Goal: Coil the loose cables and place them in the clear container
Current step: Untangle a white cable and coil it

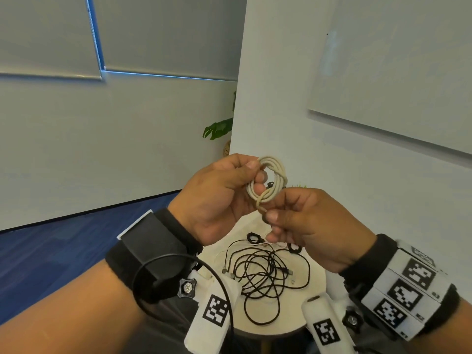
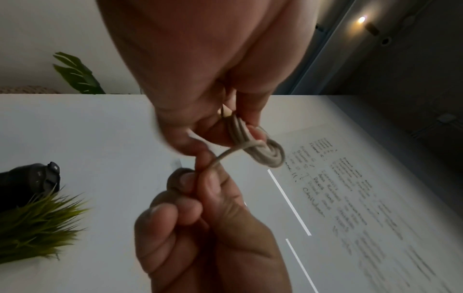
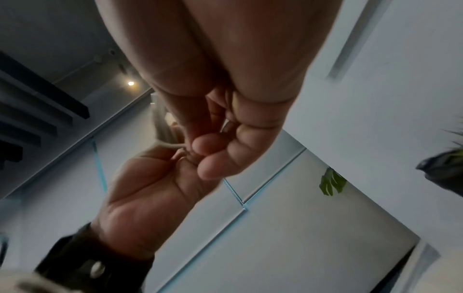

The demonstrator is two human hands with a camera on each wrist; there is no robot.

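Above the round table, the left hand grips a coiled beige cable, the right hand pinches its tail, fingers hiding the end, black cables tangled below.

This is looking like an office or meeting room. A whiteboard is hanging on the white wall on the right, and in the left wrist view it is carrying rows of handwritten notes, too blurred to read. Grey roller blinds are covering the windows on the left, with a bead chain hanging between them. Blue carpet is covering the floor. A large-leafed potted plant is standing behind the wall's corner, and a small grassy plant is sitting nearby. Overhead, ceiling spotlights are glowing beside dark beams.
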